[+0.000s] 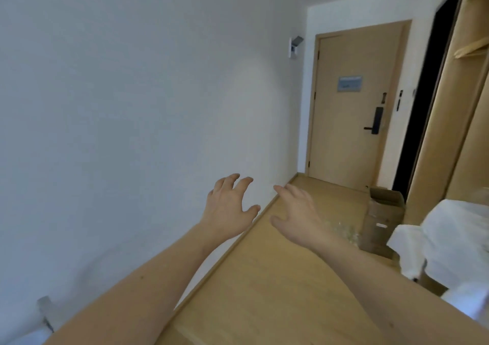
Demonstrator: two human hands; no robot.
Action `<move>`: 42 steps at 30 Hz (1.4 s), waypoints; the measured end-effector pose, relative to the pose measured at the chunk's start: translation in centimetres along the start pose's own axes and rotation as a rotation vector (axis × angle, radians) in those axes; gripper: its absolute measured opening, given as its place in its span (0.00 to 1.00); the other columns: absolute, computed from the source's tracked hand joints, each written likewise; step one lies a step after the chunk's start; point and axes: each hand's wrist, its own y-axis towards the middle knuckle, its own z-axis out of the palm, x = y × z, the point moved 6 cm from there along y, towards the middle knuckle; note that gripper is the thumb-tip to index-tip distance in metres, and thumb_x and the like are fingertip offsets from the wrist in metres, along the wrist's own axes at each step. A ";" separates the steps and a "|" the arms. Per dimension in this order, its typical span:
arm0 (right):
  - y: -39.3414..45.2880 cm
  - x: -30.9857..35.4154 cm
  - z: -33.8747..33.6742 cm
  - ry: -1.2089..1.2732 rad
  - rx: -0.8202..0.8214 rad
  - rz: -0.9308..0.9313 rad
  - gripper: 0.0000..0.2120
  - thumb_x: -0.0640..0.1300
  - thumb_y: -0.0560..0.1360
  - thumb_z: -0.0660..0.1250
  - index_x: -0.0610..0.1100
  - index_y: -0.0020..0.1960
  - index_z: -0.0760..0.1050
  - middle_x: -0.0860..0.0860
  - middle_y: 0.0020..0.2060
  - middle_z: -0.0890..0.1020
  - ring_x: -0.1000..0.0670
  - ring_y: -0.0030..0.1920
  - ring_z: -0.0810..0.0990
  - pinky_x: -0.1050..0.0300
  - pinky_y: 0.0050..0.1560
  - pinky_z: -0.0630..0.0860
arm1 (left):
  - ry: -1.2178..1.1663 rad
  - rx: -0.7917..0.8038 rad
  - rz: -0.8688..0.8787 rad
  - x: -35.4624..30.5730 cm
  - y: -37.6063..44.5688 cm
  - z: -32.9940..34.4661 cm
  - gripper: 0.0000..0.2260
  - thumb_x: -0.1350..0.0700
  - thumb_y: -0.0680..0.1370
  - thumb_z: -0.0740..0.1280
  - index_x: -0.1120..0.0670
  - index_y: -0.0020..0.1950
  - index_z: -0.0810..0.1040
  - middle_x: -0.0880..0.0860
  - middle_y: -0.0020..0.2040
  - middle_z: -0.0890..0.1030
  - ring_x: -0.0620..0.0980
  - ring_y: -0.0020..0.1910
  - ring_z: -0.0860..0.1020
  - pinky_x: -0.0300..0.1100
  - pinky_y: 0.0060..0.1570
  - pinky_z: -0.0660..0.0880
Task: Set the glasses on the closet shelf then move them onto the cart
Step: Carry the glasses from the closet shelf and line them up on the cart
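1. Head view: two bare forearms reach forward from the bottom edge into a narrow hallway with a white wall [119, 106] on the left and a light wood floor [264, 278] below.
2. The left hand [229, 207] is held in the air in front of the wall, back of the hand toward the camera. Its fingers are spread and loosely bent at the tips, and it holds nothing.
3. The right hand [296, 212] is held just beside it, over the edge where floor meets wall. Its fingers are extended and relaxed, thumb out to the side, and it too holds nothing. The two hands are close but apart.
4. The glasses cannot be made out anywhere; a faint glittery patch on the floor right of the right wrist is too blurred to identify.
5. At the far end stands a closed wooden door [354, 106] with a dark handle and a small sign.
6. Along the right edge is a wooden closet [465, 85], with a shelf [473, 48] visible high up.
7. An open cardboard box [381, 217] sits on the floor near the closet.
8. White cloth [449, 246], blurred, fills the lower right; whatever it lies on is hidden.
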 end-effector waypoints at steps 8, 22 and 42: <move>4.2 -4.5 -1.4 -0.111 -0.105 0.220 0.36 0.51 0.77 0.66 0.52 0.81 0.56 0.47 0.79 0.60 0.43 0.78 0.57 0.47 0.75 0.59 | -0.131 0.080 0.218 -1.4 9.5 5.4 0.32 0.44 0.77 0.69 0.46 0.79 0.62 0.53 0.79 0.61 0.54 0.78 0.56 0.52 0.75 0.60; 10.0 -9.0 -1.8 -0.190 -0.258 0.528 0.36 0.52 0.76 0.68 0.52 0.80 0.58 0.48 0.79 0.62 0.42 0.77 0.60 0.48 0.75 0.60 | -0.310 0.174 0.505 -1.8 20.5 10.8 0.29 0.45 0.77 0.69 0.46 0.77 0.65 0.53 0.78 0.64 0.53 0.76 0.59 0.55 0.73 0.63; 17.9 -25.8 -4.1 -0.247 -0.306 0.652 0.32 0.54 0.79 0.66 0.53 0.80 0.58 0.51 0.78 0.62 0.44 0.76 0.62 0.47 0.72 0.65 | -0.309 0.242 0.681 -12.3 33.6 24.7 0.30 0.42 0.78 0.69 0.46 0.78 0.65 0.52 0.77 0.65 0.55 0.76 0.60 0.54 0.73 0.64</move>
